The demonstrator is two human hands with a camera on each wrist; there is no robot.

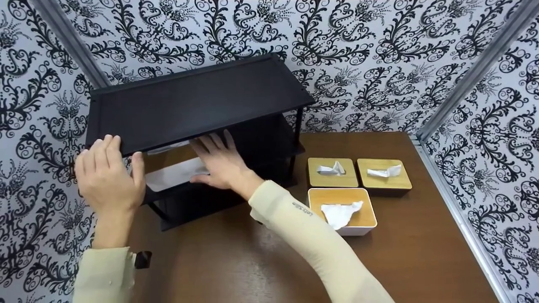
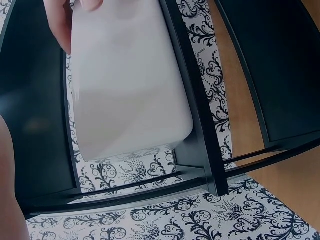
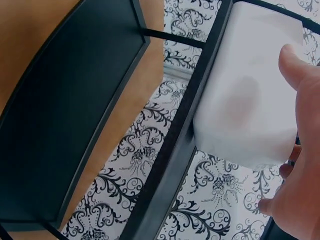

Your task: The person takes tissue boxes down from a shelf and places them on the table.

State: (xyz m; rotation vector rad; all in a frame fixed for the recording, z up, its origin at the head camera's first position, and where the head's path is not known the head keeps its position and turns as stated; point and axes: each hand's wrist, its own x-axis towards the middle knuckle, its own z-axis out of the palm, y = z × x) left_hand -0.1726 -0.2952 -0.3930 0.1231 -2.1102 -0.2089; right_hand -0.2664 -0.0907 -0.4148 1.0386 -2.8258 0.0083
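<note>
A white tissue box (image 1: 172,173) with a wood-look lid lies on the middle shelf of a black rack (image 1: 202,97). My right hand (image 1: 221,164) grips its right end, the thumb on the white front and the fingers reaching over the top. In the right wrist view the thumb lies along the white box (image 3: 245,90). My left hand (image 1: 110,174) holds the front left corner of the rack's top panel, its thumb below the panel's edge. The left wrist view shows the box's left end (image 2: 135,115) apart from that hand; the left fingertips are hidden there.
To the right on the brown table (image 1: 252,265) stand two dark tissue boxes with wood-look lids, a left one (image 1: 313,179) and a right one (image 1: 402,182). In front of them is a white tissue box (image 1: 356,231). Patterned walls (image 1: 337,50) enclose the table.
</note>
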